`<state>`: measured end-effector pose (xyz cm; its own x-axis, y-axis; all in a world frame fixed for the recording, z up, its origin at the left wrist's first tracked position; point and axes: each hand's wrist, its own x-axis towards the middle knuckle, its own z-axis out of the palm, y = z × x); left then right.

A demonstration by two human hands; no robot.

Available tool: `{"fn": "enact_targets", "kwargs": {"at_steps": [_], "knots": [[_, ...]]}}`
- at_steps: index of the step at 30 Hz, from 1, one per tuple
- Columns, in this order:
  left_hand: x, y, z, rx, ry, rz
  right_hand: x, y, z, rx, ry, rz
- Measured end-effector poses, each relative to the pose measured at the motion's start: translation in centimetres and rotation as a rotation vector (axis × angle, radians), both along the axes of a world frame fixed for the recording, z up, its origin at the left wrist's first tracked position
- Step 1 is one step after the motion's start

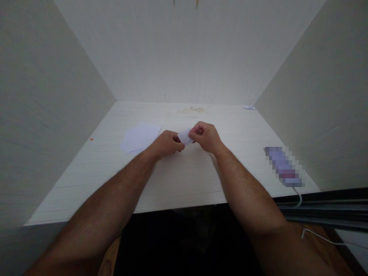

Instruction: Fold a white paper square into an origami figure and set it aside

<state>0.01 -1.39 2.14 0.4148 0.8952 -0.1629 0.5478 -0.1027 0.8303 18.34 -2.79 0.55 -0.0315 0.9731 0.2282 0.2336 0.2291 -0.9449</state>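
Both my hands meet over the middle of a pale wooden desk (178,180). My left hand (166,143) and my right hand (206,137) are closed in pinches on a small folded piece of white paper (185,136) held between them, just above the desk top. Only a corner of the paper shows between the fingers. A loose stack of white paper sheets (140,137) lies flat on the desk just left of my left hand.
White walls box the desk in on the left, back and right. A blurred-out flat object (283,166) with a white cable lies near the right front edge. A small paper scrap (248,107) sits at the back right corner; crumbs (191,110) at the back.
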Motion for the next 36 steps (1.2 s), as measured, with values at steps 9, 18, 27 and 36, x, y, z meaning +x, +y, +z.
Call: {"fn": "enact_targets", "kwargs": {"at_steps": [9,18,27,36], "knots": [[-0.1,0.11,-0.24,0.001,-0.037,-0.005,0.0,0.11,-0.18,-0.022,0.089,0.037],[0.01,0.08,-0.38,-0.004,-0.075,-0.012,-0.03,0.09,0.01,-0.027,0.091,0.027],[-0.19,0.46,-0.6,-0.094,-0.272,-0.057,0.05,-0.23,0.16,-0.036,0.069,0.085],[-0.1,0.35,-0.82,0.027,-0.204,0.02,0.03,-0.28,-0.51,-0.016,-0.092,0.142]]}}
